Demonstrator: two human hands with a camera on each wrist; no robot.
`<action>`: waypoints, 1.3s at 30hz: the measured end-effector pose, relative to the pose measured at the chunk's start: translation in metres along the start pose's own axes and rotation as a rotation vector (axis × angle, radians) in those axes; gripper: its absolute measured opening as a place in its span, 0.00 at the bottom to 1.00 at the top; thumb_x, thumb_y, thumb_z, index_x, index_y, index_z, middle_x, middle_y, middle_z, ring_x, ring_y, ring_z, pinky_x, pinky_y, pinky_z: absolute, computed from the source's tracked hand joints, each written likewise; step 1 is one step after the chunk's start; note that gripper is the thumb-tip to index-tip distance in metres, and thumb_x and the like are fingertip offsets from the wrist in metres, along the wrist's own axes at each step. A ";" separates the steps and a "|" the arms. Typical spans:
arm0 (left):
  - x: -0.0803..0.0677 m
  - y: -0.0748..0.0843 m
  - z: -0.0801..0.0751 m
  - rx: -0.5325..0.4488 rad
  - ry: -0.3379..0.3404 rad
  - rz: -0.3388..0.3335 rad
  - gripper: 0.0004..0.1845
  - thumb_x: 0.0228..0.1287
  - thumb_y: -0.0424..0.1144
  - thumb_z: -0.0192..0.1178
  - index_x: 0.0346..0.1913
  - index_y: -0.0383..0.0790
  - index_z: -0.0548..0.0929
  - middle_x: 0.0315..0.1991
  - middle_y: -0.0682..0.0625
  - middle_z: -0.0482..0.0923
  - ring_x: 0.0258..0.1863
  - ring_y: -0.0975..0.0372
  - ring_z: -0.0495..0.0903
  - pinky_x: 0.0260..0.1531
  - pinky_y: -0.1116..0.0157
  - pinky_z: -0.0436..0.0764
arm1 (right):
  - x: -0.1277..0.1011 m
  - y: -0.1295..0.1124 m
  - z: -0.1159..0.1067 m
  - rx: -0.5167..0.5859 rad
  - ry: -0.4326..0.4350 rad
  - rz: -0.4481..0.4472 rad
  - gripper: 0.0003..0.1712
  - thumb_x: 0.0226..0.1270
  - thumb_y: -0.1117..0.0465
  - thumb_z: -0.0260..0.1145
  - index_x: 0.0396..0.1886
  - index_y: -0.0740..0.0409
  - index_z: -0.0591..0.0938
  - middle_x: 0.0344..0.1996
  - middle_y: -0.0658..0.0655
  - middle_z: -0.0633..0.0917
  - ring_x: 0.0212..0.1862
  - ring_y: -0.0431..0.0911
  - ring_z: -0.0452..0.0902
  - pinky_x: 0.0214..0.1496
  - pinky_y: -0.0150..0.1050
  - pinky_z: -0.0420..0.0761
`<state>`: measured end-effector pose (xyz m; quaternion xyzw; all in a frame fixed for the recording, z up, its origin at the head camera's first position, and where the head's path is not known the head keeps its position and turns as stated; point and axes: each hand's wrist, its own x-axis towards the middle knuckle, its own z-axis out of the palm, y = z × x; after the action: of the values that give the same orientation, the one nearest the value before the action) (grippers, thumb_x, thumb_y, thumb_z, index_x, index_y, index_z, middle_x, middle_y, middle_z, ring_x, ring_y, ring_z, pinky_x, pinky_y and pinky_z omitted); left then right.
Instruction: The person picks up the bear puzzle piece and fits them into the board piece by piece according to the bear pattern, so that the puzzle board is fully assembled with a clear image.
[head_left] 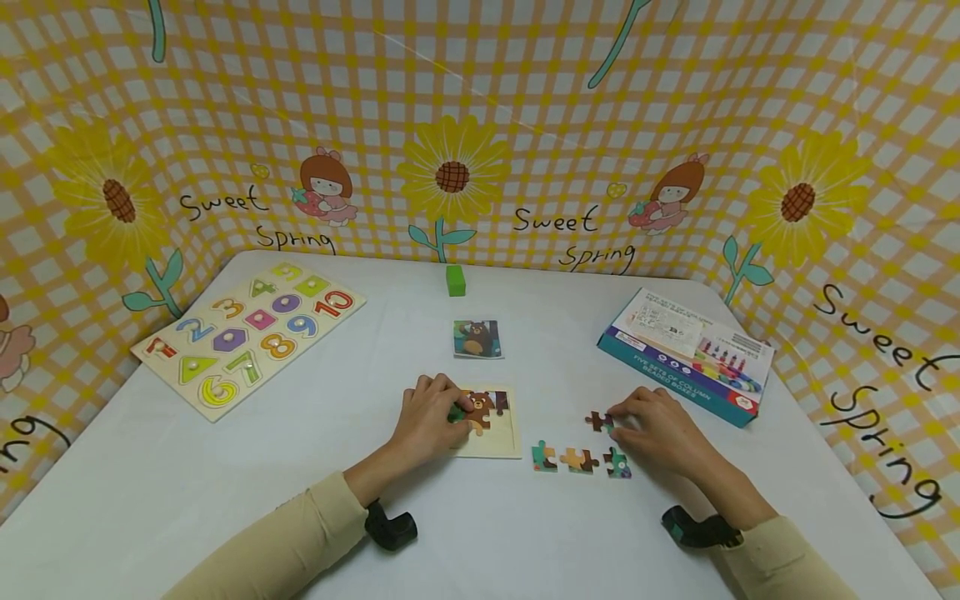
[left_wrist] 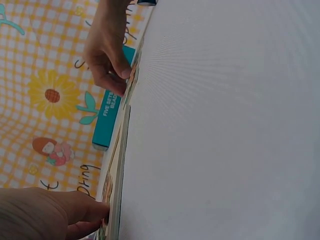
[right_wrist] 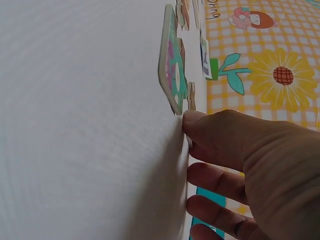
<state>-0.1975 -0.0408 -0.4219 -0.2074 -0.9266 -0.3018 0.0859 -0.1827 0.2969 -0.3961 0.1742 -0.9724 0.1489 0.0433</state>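
- Nearest, two sleeved forearms reach onto a white table (head_left: pixel 187 467), a black wrist camera strapped under each.
- Just beyond, three loose pieces (head_left: pixel 579 459) lie in a row near the right hand: teal, tan-and-brown, green.
- Right hand (head_left: pixel 660 429) rests on the table with its fingertips touching a dark brown piece (head_left: pixel 597 421), seemingly pinching its edge; the wrist view shows only a thumb tip pressed to the table there, so the hold looks light.
- Risk, as a judgement: a light pinch on such a small, flat piece could let it slip or flip, and a sweep of the hand could scatter the row beside it.
- Left hand (head_left: pixel 429 417) lies on the puzzle tray (head_left: pixel 501 442), fingers curled over a green piece (head_left: pixel 456 412) beside the half-built bear.
- Risk, as a judgement: pressing that piece at a wrong angle could jam it or lift its neighbours, and the tray could slide.
- Tray is pale wood, square, mid-table, showing a brown bear's face; its lower part is bare.
- Farther off sits a bear picture card (head_left: pixel 477 338), then a green block (head_left: pixel 455 280).
- Far left lies a number board (head_left: pixel 251 337); far right, a box (head_left: pixel 686 354).
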 end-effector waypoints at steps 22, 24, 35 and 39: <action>0.000 -0.001 0.001 -0.009 0.002 0.011 0.06 0.44 0.39 0.64 0.29 0.48 0.81 0.34 0.56 0.69 0.38 0.60 0.63 0.39 0.57 0.60 | 0.012 -0.032 0.002 0.073 0.028 -0.021 0.16 0.48 0.57 0.71 0.39 0.56 0.83 0.37 0.53 0.79 0.43 0.49 0.66 0.41 0.47 0.70; 0.000 -0.002 0.001 -0.005 0.002 0.011 0.06 0.45 0.40 0.63 0.30 0.48 0.81 0.34 0.56 0.69 0.38 0.60 0.63 0.39 0.57 0.60 | 0.016 -0.038 0.004 0.071 0.029 -0.030 0.16 0.48 0.58 0.71 0.39 0.56 0.83 0.37 0.52 0.79 0.43 0.48 0.66 0.41 0.47 0.69; 0.001 -0.002 0.001 -0.003 -0.006 0.005 0.06 0.45 0.40 0.63 0.30 0.48 0.81 0.34 0.57 0.69 0.38 0.59 0.63 0.39 0.57 0.60 | 0.038 -0.074 0.015 0.035 0.016 -0.087 0.15 0.47 0.56 0.70 0.37 0.54 0.84 0.35 0.51 0.79 0.40 0.46 0.65 0.40 0.42 0.67; 0.001 -0.002 0.001 -0.003 -0.005 0.010 0.06 0.45 0.40 0.63 0.30 0.48 0.81 0.34 0.57 0.69 0.38 0.60 0.63 0.39 0.56 0.60 | 0.043 -0.082 0.020 0.014 0.002 -0.119 0.15 0.47 0.55 0.70 0.37 0.53 0.85 0.36 0.50 0.79 0.40 0.45 0.65 0.40 0.42 0.66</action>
<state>-0.1992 -0.0414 -0.4238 -0.2129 -0.9253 -0.3022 0.0845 -0.1949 0.2032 -0.3870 0.2318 -0.9592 0.1532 0.0517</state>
